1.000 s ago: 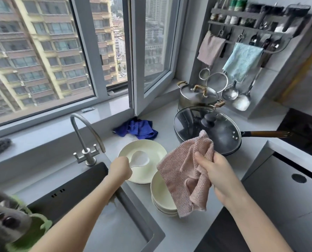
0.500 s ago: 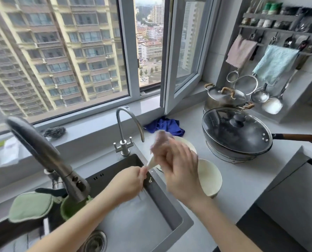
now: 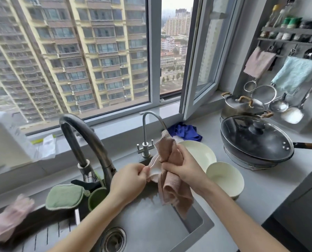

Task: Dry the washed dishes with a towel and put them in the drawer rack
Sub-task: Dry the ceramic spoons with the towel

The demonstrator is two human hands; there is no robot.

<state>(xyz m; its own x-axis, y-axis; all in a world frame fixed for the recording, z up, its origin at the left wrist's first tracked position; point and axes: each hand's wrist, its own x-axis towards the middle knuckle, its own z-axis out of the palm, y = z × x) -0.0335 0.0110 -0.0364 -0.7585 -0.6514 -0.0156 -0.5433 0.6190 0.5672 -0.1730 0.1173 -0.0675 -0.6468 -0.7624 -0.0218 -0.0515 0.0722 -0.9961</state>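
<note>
Over the sink (image 3: 151, 224), fingers of the left hand (image 3: 128, 180) pinch a white spoon (image 3: 154, 170) — fingers of the right hand (image 3: 182, 168) are clamped on the pink towel (image 3: 171, 190) around it.

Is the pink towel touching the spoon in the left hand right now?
Touching. The head view shows the pink towel, gripped by the right hand, wrapped around the white spoon whose end the left hand pinches.

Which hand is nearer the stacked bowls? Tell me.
Right. The right hand is just left of the bowls; the left hand is farther left, over the sink.
</note>
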